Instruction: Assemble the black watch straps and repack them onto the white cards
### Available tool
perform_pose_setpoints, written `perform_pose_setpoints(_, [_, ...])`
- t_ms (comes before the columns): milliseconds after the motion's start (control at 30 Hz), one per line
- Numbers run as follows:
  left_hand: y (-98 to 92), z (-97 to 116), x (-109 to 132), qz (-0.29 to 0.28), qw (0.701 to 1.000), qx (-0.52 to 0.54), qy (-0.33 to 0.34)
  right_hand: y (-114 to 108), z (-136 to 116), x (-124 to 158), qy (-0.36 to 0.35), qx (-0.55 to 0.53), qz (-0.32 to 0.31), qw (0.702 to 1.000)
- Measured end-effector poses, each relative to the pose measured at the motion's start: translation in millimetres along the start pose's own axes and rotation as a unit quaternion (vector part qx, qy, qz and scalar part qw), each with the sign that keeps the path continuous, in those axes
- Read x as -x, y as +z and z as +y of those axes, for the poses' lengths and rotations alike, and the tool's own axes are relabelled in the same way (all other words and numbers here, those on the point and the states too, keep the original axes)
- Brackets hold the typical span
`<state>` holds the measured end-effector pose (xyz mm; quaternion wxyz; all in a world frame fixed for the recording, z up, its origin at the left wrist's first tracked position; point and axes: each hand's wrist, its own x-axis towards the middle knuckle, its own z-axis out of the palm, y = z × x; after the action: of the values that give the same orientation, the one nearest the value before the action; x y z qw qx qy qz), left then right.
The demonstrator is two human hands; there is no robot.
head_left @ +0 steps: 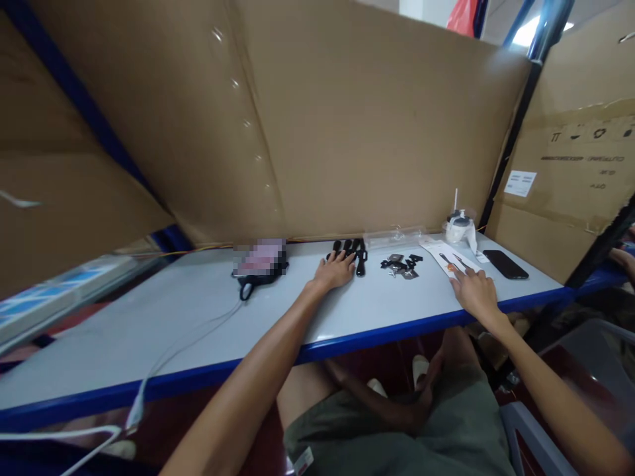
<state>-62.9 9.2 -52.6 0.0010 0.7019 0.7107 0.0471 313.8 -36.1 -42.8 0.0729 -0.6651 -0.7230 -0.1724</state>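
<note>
My left hand [336, 271] lies palm down on a row of black handle-like pieces [348, 245], its fingers spread over their near ends. Another black piece [360, 264] with a small loop at its side lies just right of my fingertips. My right hand [475, 292] rests at the near end of a white printed card [439, 252], fingers apart. The card bears dark tool shapes and an orange mark; my fingers hide part of it. Between both hands is a loose pile of small black parts and little bags [401, 266].
A black phone [506, 264] lies at the right, near a white cup with a straw [459, 228]. Clear plastic packaging [394, 237] lies along the cardboard back wall [387, 132]. At left, a black pouch-like device [262, 274], partly pixelated, trails a white cable [186, 340] over the blue table edge.
</note>
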Motion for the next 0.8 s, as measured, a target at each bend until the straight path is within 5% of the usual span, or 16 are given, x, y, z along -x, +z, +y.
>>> perform_pose_setpoints(500, [7.9,-41.2,-17.3,0.041,0.998,-0.008,-0.038,9.9,0.7,3.8,0.024,-0.063,0.032,0.997])
perform_pose_setpoints(800, [3.3,-40.0,-20.7,0.092,0.996,0.013,-0.014,11.4,0.4,3.8,0.032,-0.076,0.047,0.996])
